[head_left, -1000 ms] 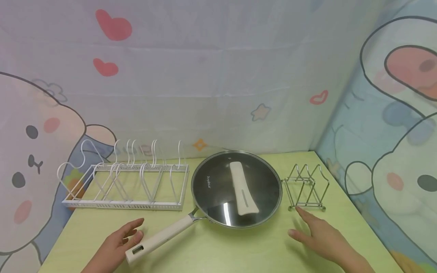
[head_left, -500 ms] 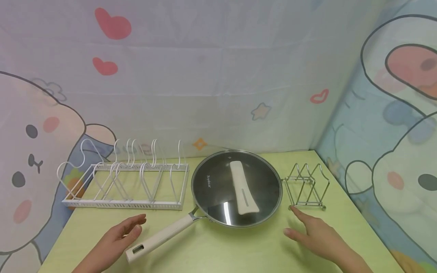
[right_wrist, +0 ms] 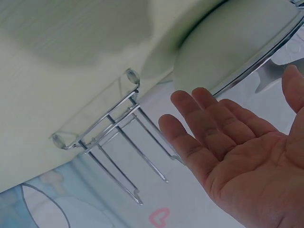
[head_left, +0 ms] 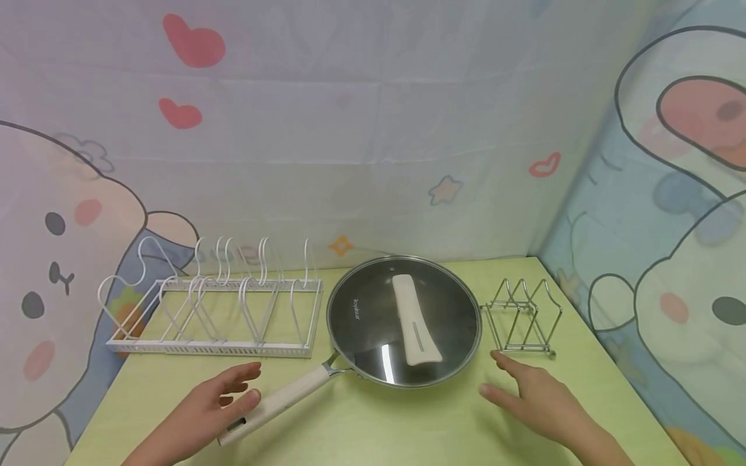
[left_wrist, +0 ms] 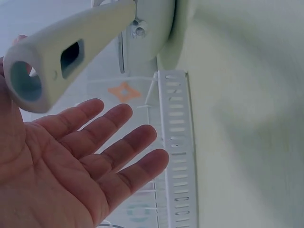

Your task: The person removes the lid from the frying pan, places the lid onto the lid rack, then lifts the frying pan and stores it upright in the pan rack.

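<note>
A frying pan with a cream handle (head_left: pixel 294 393) rests on the table, its handle angled toward the near left. Its dark glass lid (head_left: pixel 361 343) carries a cream grip (head_left: pixel 415 323). My left hand (head_left: pixel 204 408) hovers beside the handle's end, thumb over it in the head view. In the left wrist view its fingers extend loosely below the handle (left_wrist: pixel 90 33), not curled round it; whether the thumb touches is unclear. My right hand (head_left: pixel 542 401) is held off the pan's right side, fingers extended and holding nothing. The pan's pale outer wall (right_wrist: pixel 223 47) shows above those fingers.
A long white rack (head_left: pixel 210 350) with upright loops stands at the left, behind my left hand. A small chrome wire rack (head_left: pixel 527 351) is at the right, close beyond my right fingertips. Printed cloth (head_left: pixel 373 162) hangs behind the green table (head_left: pixel 373 433).
My left hand has shifted right, up to the pan handle, its thumb now over the handle's end. My right hand has drifted slightly left. Pan and racks have stayed put.
</note>
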The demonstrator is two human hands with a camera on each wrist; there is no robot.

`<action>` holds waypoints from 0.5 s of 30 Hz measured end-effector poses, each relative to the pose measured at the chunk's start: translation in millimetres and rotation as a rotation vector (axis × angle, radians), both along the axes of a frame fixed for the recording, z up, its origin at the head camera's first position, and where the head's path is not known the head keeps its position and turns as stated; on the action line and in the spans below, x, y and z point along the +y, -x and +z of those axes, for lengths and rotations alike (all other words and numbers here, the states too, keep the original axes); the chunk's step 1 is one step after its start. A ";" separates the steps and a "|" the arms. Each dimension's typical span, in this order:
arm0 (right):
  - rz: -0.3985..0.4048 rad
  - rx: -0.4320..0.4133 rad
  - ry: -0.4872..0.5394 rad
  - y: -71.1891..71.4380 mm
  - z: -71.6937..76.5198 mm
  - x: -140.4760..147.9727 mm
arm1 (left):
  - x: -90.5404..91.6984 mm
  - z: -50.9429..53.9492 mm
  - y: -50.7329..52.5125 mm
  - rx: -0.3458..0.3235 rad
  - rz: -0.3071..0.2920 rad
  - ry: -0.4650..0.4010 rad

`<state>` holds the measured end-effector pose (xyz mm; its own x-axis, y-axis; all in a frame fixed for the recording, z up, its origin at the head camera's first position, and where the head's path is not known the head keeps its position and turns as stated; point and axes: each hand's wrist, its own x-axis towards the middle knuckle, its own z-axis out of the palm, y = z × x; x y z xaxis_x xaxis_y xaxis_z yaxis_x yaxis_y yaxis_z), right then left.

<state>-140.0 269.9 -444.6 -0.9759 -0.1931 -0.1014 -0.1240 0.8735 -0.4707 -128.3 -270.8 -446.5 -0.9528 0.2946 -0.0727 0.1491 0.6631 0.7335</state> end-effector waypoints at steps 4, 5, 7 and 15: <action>-0.016 0.021 -0.005 0.2 4.5 -4.1 | 8.5 6.4 -2.5 0.028 0.003 0.055; -0.021 0.032 -0.011 0.2 5.5 -5.2 | 10.9 7.9 -3.2 0.039 0.004 0.072; -0.036 0.057 -0.024 0.2 7.5 -7.5 | 15.5 10.5 -4.7 0.070 0.009 0.110; -0.083 0.073 -0.020 0.5 13.9 -13.1 | 31.3 17.7 -9.9 0.105 0.032 0.253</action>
